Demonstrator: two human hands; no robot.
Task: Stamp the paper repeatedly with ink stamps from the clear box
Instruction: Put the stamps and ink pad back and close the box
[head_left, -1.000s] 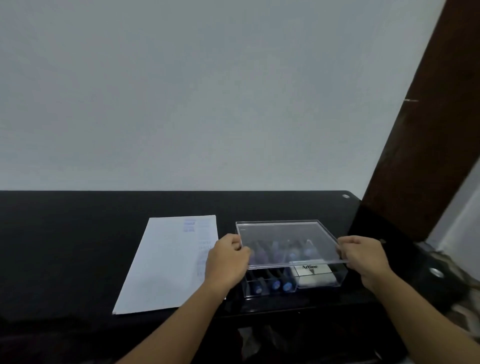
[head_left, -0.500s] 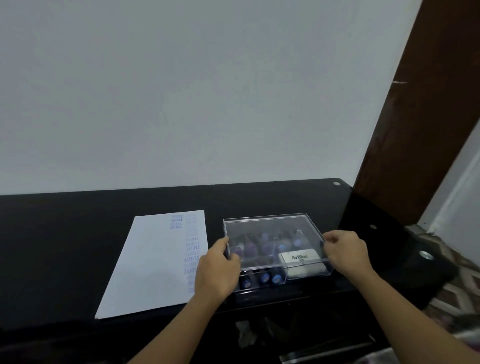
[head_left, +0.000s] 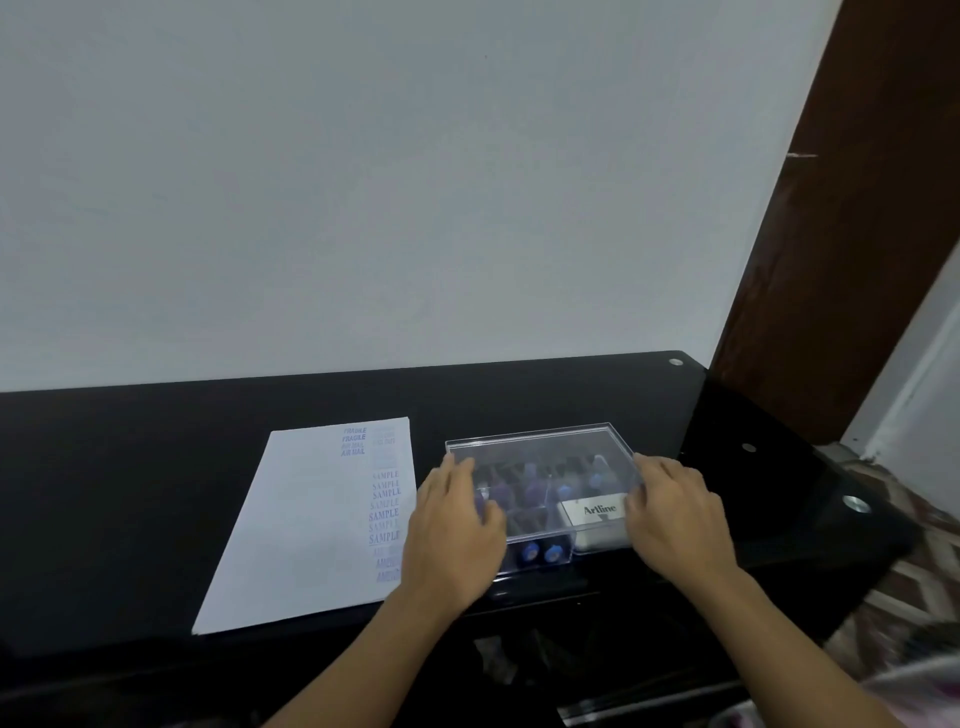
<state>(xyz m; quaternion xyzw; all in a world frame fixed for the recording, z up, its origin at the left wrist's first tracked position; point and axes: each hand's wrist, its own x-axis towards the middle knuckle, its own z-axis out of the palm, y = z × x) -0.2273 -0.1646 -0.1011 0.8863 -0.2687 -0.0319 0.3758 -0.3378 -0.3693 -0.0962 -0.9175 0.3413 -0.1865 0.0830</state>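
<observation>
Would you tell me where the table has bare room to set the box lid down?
Widest free patch: the table left of the paper. A bare strip runs behind paper and box, up to the wall. Right of the box, some room before the corner. It is crowded between paper and box, where the left hand lies.

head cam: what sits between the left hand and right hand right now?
The closed clear box fills the gap between left hand and right hand in the head view; each touches one side. Ink stamps and an Artline label show through it.
</observation>
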